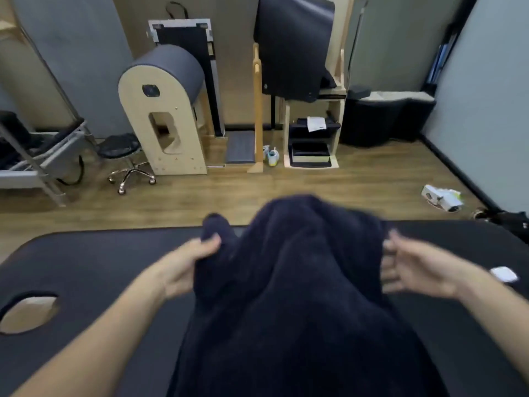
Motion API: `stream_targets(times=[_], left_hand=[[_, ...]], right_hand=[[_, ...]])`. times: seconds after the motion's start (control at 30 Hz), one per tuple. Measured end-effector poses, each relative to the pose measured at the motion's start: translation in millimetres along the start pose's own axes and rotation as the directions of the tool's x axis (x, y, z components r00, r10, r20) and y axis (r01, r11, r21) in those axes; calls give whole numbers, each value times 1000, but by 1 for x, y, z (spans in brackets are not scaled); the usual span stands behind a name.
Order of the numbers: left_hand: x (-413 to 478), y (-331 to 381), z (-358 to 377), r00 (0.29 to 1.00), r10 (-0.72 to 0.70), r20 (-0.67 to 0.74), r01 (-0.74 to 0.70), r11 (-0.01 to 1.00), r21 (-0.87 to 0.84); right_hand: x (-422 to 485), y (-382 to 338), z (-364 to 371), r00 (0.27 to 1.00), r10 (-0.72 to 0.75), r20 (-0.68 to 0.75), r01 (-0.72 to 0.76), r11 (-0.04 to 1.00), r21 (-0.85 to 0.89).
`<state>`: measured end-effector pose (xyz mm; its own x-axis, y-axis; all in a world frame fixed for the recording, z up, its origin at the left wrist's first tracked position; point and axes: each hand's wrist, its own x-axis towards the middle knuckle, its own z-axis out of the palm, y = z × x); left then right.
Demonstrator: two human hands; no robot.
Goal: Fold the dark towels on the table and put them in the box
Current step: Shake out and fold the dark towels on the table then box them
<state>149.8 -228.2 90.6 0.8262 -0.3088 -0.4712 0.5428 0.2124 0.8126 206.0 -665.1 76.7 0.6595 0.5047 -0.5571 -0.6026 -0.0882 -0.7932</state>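
A dark navy towel is lifted in front of me, bunched at the top and hanging down over the black padded table. My left hand grips the towel's upper left edge, a corner sticking up above the thumb. My right hand is at the towel's right edge with fingers curled toward the cloth; motion blur hides whether they pinch it. No box is in view.
The table has an oval face hole at the left and a small white object at the right. Beyond lie wood floor, a rolling stool, a wooden arched barrel and a wooden shelf.
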Motion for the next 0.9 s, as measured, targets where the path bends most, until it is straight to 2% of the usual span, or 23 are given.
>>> stream_targets(times=[0.07,0.1,0.17,0.2,0.3,0.37,0.43,0.5,0.53,0.63,0.7,0.77,0.87,0.9], left_hand=[[7,-66,-7,982,-133,-137,153,978,144],[9,-88,-10,960,-165,-228,207,963,174],[12,-113,-18,917,-193,-348,263,950,166],[12,-116,-21,909,-181,-377,260,950,171],[12,-112,-28,928,-119,-354,165,981,102],[7,-120,-31,940,-117,-321,137,990,39],[-2,-144,-30,921,-175,-347,237,961,145],[-12,-177,-33,892,-223,-394,350,891,288],[-13,-192,-35,883,-232,-408,374,872,315],[-9,-208,-34,856,-154,-494,324,904,279],[-3,-194,-30,836,-52,-546,221,943,250],[4,-170,-28,845,36,-533,106,967,233],[13,-145,-32,859,51,-509,-84,996,-42],[12,-145,-31,862,36,-506,-94,991,-90]], right_hand=[[13,75,25,973,153,-174,-178,974,-143],[19,99,33,954,177,-243,-220,962,-160],[26,127,42,911,203,-360,-248,965,-83],[27,135,41,886,206,-415,-257,964,-71],[22,150,35,813,164,-559,-345,909,-236],[19,166,37,803,224,-552,-402,887,-225],[16,192,47,791,342,-508,-486,855,-181],[14,222,55,794,342,-503,-508,827,-241],[13,236,59,804,288,-520,-486,822,-296],[13,250,65,783,144,-605,-397,864,-308],[16,237,66,766,123,-631,-345,907,-241],[20,224,63,799,142,-585,-327,918,-223],[29,209,64,845,156,-511,-308,924,-228],[33,207,64,856,135,-498,-281,931,-231]])
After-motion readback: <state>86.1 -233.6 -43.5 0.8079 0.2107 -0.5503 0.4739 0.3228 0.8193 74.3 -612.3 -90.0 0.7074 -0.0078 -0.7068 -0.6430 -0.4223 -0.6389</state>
